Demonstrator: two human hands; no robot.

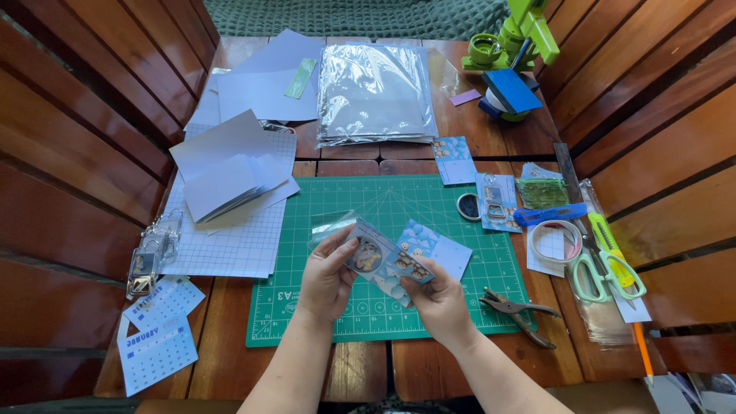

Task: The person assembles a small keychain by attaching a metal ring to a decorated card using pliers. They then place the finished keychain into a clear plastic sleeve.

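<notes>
The fingers of the left hand (326, 276) are closed on the left end of a small clear sleeve (366, 253) holding a pale-blue picture card, while those of the right hand (438, 300) are pinched on a second card (408, 267) at its lower right edge. Both pieces are held just above the green mat (383, 203), long axes slanting from upper left down to lower right, overlapping between the hands. Pliers (520, 310) lie just right of the right hand; scissors (602, 274) are farther off.
</notes>
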